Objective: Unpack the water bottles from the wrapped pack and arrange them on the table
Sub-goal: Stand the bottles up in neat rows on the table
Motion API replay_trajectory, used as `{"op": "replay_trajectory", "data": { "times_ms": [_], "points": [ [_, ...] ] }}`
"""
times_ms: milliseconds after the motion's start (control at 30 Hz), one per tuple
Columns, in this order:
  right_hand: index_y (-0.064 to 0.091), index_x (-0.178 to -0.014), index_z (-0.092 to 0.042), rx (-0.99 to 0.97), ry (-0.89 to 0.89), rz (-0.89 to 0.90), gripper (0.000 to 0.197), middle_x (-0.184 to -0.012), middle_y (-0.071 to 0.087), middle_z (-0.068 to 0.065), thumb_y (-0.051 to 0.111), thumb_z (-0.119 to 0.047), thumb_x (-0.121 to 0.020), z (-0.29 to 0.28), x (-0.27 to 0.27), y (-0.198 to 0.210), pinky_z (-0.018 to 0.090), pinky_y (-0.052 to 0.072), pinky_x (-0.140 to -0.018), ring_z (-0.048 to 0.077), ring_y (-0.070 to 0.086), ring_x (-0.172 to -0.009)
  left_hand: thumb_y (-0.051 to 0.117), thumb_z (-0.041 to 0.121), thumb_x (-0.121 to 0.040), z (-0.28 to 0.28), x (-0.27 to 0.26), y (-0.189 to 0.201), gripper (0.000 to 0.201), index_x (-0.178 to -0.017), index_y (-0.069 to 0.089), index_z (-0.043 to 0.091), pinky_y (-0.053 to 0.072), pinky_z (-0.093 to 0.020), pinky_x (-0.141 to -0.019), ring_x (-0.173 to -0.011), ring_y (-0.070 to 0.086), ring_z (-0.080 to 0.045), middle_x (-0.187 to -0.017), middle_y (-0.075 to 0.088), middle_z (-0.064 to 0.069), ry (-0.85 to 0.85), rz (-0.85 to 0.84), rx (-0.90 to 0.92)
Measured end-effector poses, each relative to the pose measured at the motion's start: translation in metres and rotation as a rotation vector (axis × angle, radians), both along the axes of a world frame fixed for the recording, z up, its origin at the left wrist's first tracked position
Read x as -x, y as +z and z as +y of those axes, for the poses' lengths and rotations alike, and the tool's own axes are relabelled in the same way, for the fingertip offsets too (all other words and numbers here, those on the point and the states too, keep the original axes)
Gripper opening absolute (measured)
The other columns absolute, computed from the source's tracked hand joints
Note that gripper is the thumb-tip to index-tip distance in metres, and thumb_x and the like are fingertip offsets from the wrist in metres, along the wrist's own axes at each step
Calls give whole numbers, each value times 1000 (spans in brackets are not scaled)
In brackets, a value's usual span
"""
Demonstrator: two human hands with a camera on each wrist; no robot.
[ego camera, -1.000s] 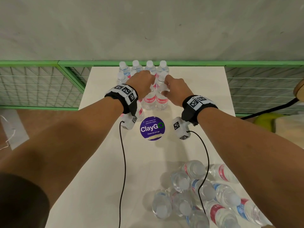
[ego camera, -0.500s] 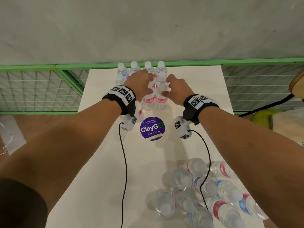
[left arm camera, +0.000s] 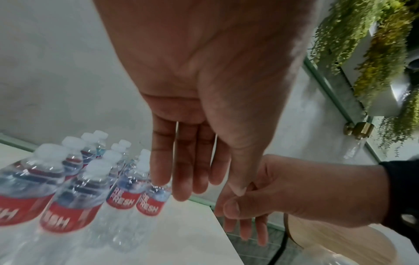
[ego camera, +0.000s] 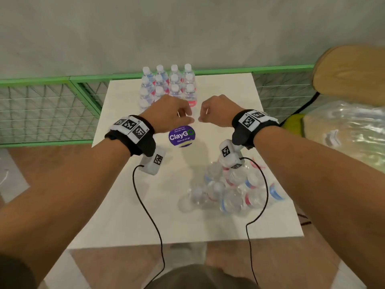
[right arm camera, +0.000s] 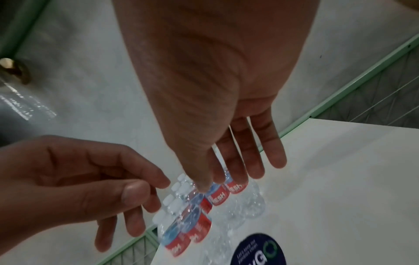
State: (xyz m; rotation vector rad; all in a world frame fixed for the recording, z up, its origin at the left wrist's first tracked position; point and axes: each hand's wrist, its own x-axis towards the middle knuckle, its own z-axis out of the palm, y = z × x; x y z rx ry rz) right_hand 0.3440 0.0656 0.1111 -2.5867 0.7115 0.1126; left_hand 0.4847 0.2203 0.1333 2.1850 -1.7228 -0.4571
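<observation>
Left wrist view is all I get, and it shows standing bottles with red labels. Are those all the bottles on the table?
Observer: No. The head view shows a heap of bottles lying on their sides at the near right of the table.
Operator: How are the standing ones set out?
Observer: The upright bottles form a block four across at the far edge, at least three rows deep.
Operator: Is anything between the two groups?
Observer: A round purple ClayGo sticker lies on the table, just nearer than the left hand and right hand, which hover empty.
</observation>
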Motion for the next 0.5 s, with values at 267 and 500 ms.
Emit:
{"op": "replay_trajectory", "data": {
  "times_ms": [267,500],
  "points": [
    [67,-115,-15,104,94,249,36,-112,65,8,69,-38,-87,90,85,-14,36,52,-83,28,62,-98,74,52,-80,80,99,-22,45,-115,67,25,46,-22,-74,-76,58,-4,-101,66,6,-112,57,-255],
    [52,-124,-15,159,64,199,39,-115,58,15,62,-32,-90,114,118,-38,40,52,-79,35,61,-97,78,34,-79,111,143,-67,40,-115,67,21,41,-28,-75,-94,58,-22,-100,55,1,-45,-68,-272]
  ]
}}
